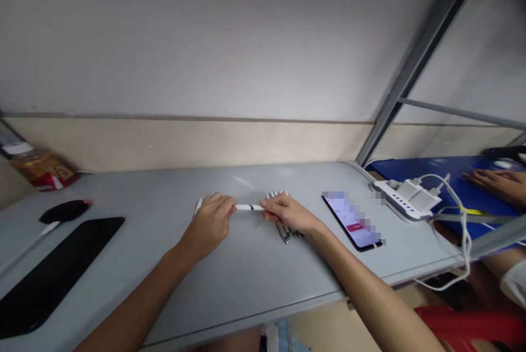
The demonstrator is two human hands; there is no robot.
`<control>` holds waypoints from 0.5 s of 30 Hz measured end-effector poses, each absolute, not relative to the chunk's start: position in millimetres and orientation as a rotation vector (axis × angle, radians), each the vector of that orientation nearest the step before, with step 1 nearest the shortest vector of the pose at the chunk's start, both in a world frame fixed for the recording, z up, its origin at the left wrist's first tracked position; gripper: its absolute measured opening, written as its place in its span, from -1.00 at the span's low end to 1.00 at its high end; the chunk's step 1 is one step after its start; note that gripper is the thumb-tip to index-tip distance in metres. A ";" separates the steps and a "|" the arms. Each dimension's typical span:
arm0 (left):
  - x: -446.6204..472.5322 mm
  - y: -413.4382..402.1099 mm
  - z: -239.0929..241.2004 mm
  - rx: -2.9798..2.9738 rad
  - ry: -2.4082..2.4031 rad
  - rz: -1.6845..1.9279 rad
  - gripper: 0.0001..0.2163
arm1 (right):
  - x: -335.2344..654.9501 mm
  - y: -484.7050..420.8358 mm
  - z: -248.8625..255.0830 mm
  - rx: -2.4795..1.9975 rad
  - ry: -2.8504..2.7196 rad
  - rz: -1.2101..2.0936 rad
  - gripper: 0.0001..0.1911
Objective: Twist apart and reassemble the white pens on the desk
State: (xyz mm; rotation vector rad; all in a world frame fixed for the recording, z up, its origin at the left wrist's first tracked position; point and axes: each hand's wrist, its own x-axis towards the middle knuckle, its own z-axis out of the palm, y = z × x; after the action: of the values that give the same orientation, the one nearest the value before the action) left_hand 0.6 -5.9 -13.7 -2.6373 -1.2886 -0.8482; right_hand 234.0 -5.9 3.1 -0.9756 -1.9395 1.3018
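A white pen (244,207) with a dark band spans the gap between my two hands, level and just above the grey table. My left hand (214,216) pinches its left end, and my right hand (285,212) grips the right end. Beneath and behind my right hand lies a bunch of similar pens (285,233), partly covered by it. Another white, pen-like piece (199,205) shows beside my left hand, mostly hidden by the fingers.
To the right lie a lit phone (349,220) and a power strip (405,200) with chargers and looping white cables. At left are a black mat (61,272), a dark mouse-like object (64,211) and a bottle (41,168). Another person's hand (499,182) rests on a blue surface beyond the metal frame.
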 end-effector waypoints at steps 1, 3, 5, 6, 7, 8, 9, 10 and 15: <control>-0.3 -5.8 -15.3 -2.629 -1.315 -0.853 -0.75 | 233.1 -6.8 3.0 -0.981 -1.991 1.175 -0.52; -1.9 -4.8 -19.4 -2.643 -1.389 -0.867 -0.76 | 231.6 -7.9 1.6 -0.998 -2.084 0.853 -0.58; -2.8 -3.3 -23.0 -2.701 -1.431 -0.897 -0.77 | 231.2 -7.8 -1.0 -0.982 -2.139 0.591 -0.66; -2.7 -2.6 -24.0 -2.714 -1.449 -0.907 -0.77 | 231.3 -7.2 -2.7 -0.961 -2.151 0.514 -0.71; -2.2 -2.1 -24.4 -2.731 -1.461 -0.895 -0.76 | 231.7 -6.5 -4.4 -0.939 -2.151 0.473 -0.75; -1.3 -2.0 -24.0 -2.737 -1.482 -0.880 -0.75 | 232.1 -5.6 -6.1 -0.932 -2.140 0.462 -0.78; -0.1 -2.2 -23.0 -2.734 -1.509 -0.861 -0.74 | 232.4 -4.8 -7.7 -0.943 -2.124 0.473 -0.77; 1.2 -2.8 -21.7 -2.732 -1.530 -0.839 -0.73 | 232.5 -4.1 -9.0 -0.970 -2.112 0.496 -0.76; 5.3 -7.8 -15.2 -2.752 -1.557 -0.746 -0.71 | 231.4 -2.2 -11.3 -1.033 -2.063 0.518 -0.77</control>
State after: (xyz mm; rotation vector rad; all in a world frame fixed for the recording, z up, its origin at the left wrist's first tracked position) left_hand 5.3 -7.8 -15.2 -2.7517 -1.5574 -0.7455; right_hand 231.4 -2.2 -11.3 -1.0333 -2.0629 0.5179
